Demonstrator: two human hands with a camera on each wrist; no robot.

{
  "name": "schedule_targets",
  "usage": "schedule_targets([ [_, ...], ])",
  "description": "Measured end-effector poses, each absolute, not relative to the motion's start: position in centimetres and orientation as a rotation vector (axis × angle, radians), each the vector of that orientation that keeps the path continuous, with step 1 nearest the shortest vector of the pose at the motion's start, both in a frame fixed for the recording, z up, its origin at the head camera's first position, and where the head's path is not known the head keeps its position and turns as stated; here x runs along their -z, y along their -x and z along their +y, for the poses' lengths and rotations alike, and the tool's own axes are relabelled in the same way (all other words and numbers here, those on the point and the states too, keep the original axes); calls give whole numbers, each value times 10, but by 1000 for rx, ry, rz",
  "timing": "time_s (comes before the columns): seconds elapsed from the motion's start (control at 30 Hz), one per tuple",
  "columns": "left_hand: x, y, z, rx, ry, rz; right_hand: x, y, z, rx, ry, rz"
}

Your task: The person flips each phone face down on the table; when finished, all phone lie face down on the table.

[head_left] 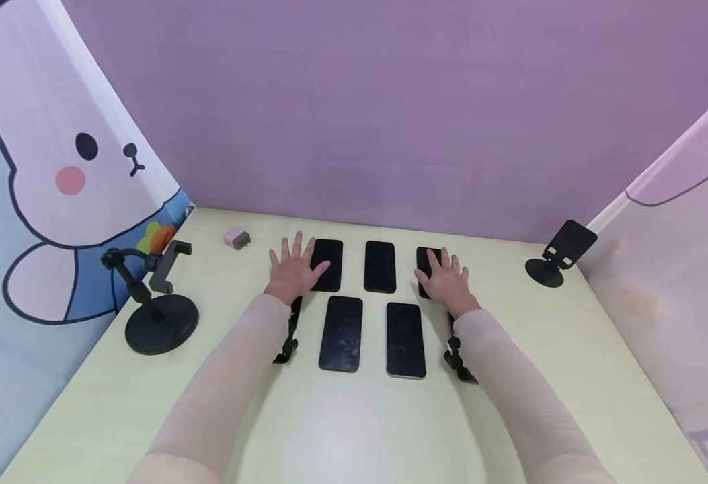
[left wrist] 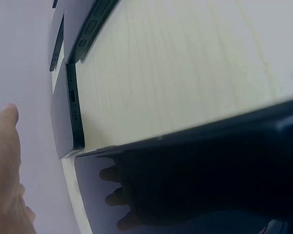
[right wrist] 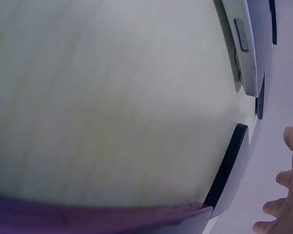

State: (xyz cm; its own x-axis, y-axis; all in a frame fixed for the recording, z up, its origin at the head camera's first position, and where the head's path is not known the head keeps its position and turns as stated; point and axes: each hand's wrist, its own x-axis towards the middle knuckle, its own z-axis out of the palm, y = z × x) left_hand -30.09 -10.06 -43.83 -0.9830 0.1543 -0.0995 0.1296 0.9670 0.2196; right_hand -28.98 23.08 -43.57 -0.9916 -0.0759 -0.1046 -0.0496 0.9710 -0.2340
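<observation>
My left hand [head_left: 293, 267], fingers spread and straight, is over the left end of the back row of smartphones, its thumb overlapping a black phone [head_left: 329, 259]. My right hand [head_left: 447, 282], also spread, overlaps the back row's right phone [head_left: 423, 257]. Between them lies the back row's middle phone [head_left: 380, 267]. Two dark phones, one left [head_left: 341, 334] and one right [head_left: 405, 340], lie side by side in front. More phones show partly beneath each wrist. In the left wrist view, a glossy phone screen [left wrist: 205, 180] mirrors the left hand's fingers.
At the left stands a black phone holder [head_left: 161, 323] with a round base. A small pink and grey charger plug [head_left: 237, 238] lies at the back left. Another black stand [head_left: 546, 271] is at the back right. Purple fabric [head_left: 390, 134] rises behind the pale table [head_left: 341, 430].
</observation>
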Motion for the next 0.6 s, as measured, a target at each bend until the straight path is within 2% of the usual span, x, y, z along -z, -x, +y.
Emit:
schedule_targets([
  [0.33,437,299,-93,-433,-264,3010,429,281,237,458,158,3039],
  [0.6,439,291,-50,-599,-483,3067,425,272,259,506,153,3002],
])
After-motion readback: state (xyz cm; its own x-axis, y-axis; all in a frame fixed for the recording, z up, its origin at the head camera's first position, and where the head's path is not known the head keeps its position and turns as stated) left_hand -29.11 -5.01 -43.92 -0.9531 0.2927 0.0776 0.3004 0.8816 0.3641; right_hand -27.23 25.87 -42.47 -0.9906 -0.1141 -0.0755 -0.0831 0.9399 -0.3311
